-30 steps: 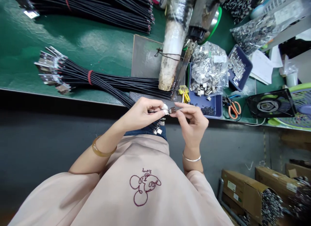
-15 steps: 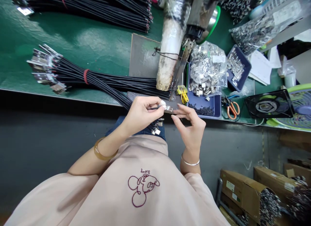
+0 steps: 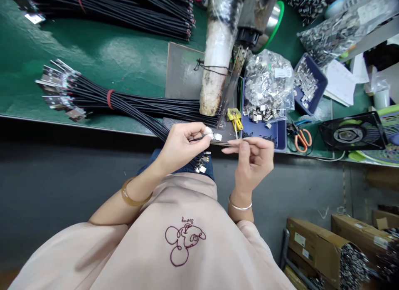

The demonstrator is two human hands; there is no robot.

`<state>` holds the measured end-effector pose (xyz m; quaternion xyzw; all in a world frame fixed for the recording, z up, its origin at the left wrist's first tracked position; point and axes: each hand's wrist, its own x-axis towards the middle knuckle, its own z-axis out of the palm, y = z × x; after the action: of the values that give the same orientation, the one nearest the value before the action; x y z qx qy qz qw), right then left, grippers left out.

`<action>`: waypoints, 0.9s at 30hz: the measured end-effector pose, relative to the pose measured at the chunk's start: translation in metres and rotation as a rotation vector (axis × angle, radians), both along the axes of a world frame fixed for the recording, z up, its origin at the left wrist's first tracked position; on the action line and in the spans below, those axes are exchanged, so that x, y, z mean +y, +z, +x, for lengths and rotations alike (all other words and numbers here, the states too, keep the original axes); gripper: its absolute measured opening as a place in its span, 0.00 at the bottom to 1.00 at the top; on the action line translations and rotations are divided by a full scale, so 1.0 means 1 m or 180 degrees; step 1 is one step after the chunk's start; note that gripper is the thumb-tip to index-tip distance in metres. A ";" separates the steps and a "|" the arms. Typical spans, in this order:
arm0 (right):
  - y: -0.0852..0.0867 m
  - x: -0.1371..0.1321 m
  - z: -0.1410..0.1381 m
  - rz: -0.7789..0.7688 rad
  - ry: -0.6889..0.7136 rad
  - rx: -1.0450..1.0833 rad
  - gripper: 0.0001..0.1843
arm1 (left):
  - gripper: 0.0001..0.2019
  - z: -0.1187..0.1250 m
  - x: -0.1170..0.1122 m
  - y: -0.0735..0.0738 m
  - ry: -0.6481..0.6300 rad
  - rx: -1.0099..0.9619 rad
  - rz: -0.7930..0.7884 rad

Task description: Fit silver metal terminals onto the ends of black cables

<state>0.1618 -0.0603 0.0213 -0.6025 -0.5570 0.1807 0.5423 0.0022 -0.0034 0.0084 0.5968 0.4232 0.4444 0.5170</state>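
Observation:
My left hand [image 3: 182, 146] pinches the end of a black cable between thumb and forefinger. A white covering is on one fingertip. Out of this pinch, to the right, sticks a small silver USB connector [image 3: 218, 137]. My right hand [image 3: 254, 163] is apart from the connector, at the table edge before the blue bin [image 3: 281, 136]. Two of its fingers stretch left, the thumb lies near them, and no held thing shows. Below my left hand hang several cable ends with metal connectors [image 3: 202, 167]. A banded bundle of black cables [image 3: 137, 105] lies behind it.
A dirty white tube [image 3: 213, 82] stands over the grey board beside a metal strip. Near it lies a yellow tool [image 3: 235, 119]. Rightward are a bag of metal shells [image 3: 264, 82], a second bin [image 3: 322, 84], orange-handled scissors [image 3: 302, 140] and a black fan [image 3: 350, 134].
My right hand has drawn away from the connector to the right, its thumb moving in toward the fingers. My left hand stays with the cable end. The view has shifted slightly.

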 end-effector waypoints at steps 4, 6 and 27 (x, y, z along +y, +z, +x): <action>-0.010 0.010 -0.003 -0.0498 0.0311 0.0257 0.07 | 0.08 0.000 -0.001 0.000 -0.0004 0.0074 0.0020; -0.015 0.013 -0.005 -0.0577 0.0453 0.0370 0.07 | 0.08 0.000 -0.001 -0.001 0.0011 0.0185 0.0067; -0.005 0.027 0.006 0.0352 0.0605 -0.1359 0.09 | 0.06 0.009 -0.003 0.001 0.0345 0.0599 0.0485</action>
<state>0.1678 -0.0329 0.0165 -0.5413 -0.7223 0.0687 0.4249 0.0117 -0.0064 0.0097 0.6496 0.4665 0.4445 0.4035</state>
